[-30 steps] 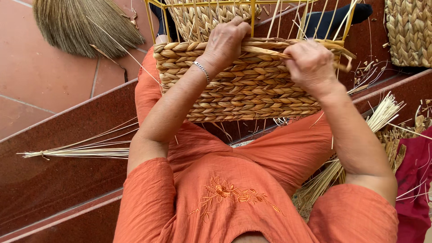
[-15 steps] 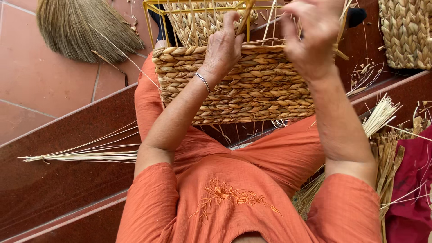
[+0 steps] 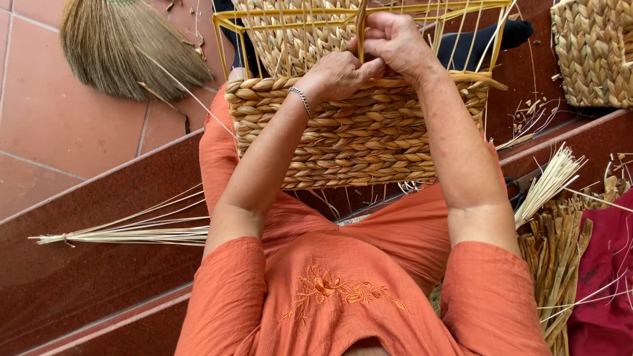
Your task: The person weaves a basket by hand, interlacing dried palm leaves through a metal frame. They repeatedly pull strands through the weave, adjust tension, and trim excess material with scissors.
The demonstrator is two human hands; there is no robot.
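While the half-woven basket [image 3: 359, 135] rested on the person's lap, both hands met at the top edge of its woven part. The left hand [image 3: 337, 74] was closed, fingers curled, pressing down on the top braided row, with a thin bracelet [image 3: 302, 100] on the wrist. The right hand [image 3: 395, 41] was closed around a flat fibre strand [image 3: 361, 23] that stood upright beside a wire of the yellow frame [image 3: 290, 20]. The two hands touched at the thumbs. The basket's lower part was covered in thick braided rows; above them the frame's upright wires stood bare, and the woven far wall showed through them. The basket tilted away from the camera, its base toward the person's orange dress [image 3: 343, 296].

A bundle of thin pale straws [image 3: 132, 231] lay on the dark red step to the person's left. A pile of dried stalks [image 3: 557, 244] lay on the person's right, next to a dark red cloth [image 3: 606, 264]. A broom head [image 3: 125, 46] lay on the tiled floor at upper left. A second woven basket [image 3: 593, 53] stood at upper right, well apart from the hands.
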